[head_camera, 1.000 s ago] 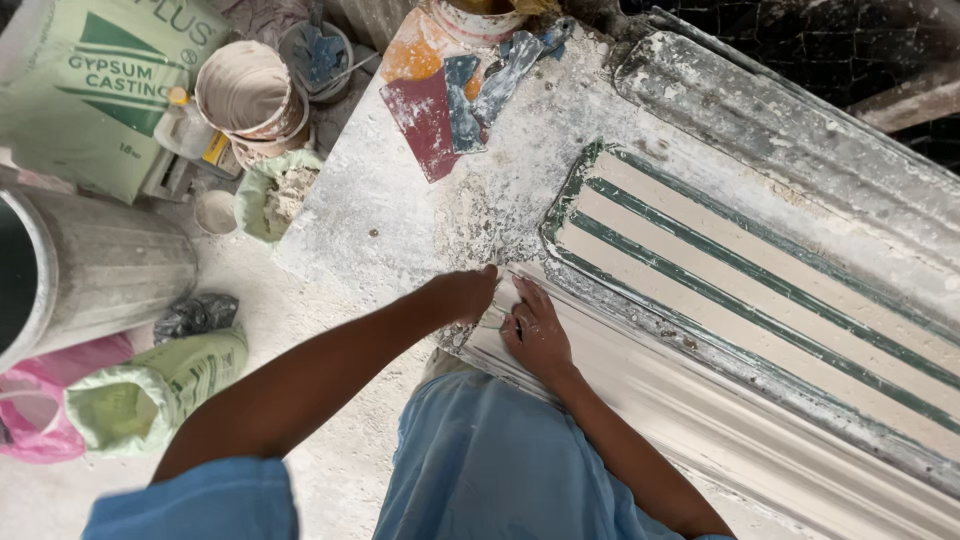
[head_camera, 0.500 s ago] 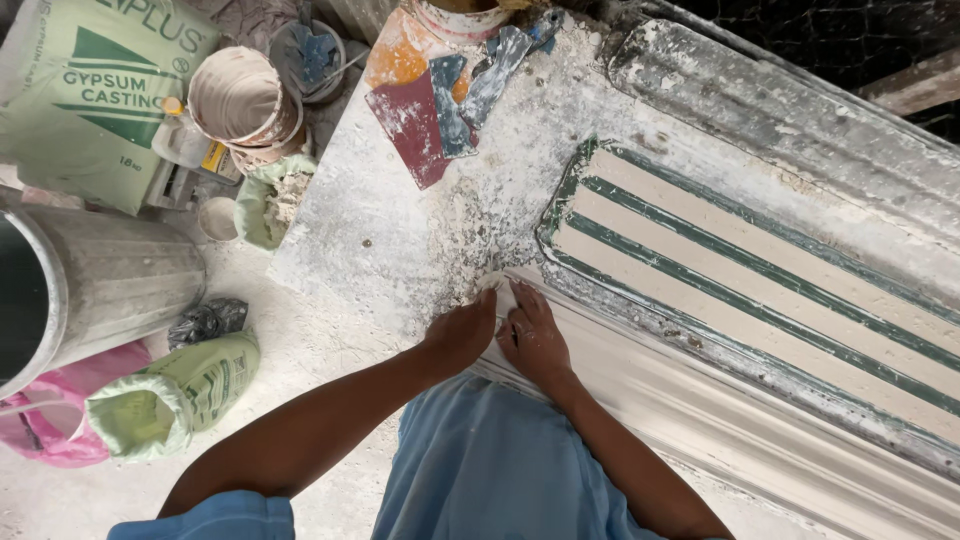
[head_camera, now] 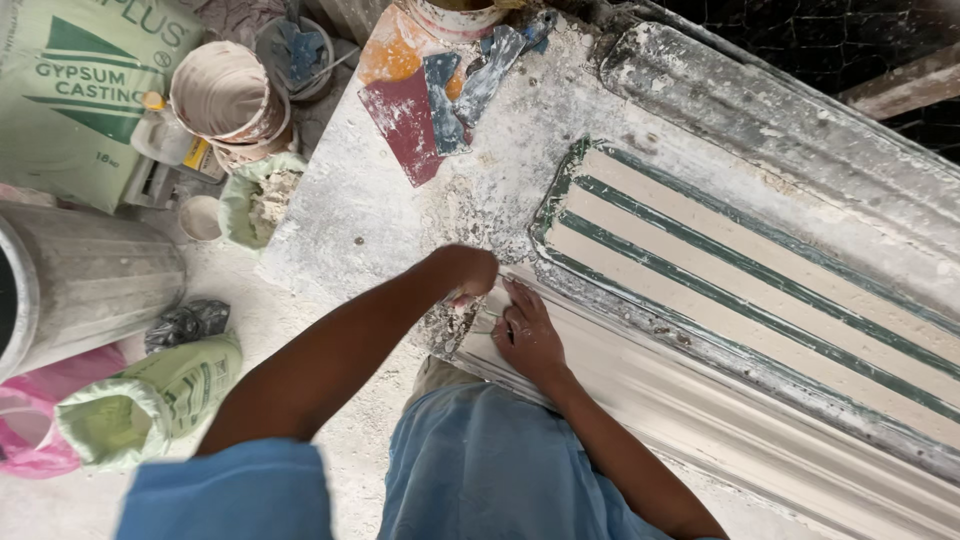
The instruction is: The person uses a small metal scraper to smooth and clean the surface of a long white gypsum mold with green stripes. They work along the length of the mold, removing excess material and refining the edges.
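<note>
My left hand [head_camera: 468, 272] is curled, knuckles up, at the near-left end of a long white plaster cornice strip [head_camera: 700, 400]. That strip runs along the front edge of the plaster-crusted worktable [head_camera: 350, 220]. My right hand [head_camera: 527, 338] lies flat on the same end, fingers spread and pressing the plaster. The two hands almost touch. Whether the left fingers hold something small is hidden. Just behind the strip lies a long mould [head_camera: 740, 270] with white and green stripes.
Coloured flat scrapers [head_camera: 410, 120] lie at the table's far end. On the floor to the left stand a plaster-smeared bucket [head_camera: 225, 95], a gypsum sack [head_camera: 70, 90], a metal drum [head_camera: 90, 280], a green sack [head_camera: 150, 400] and a pink bag [head_camera: 30, 440].
Both hands stay at the strip's end. My left hand has curled from reaching fingers into a fist-like shape. The view has shifted slightly.
</note>
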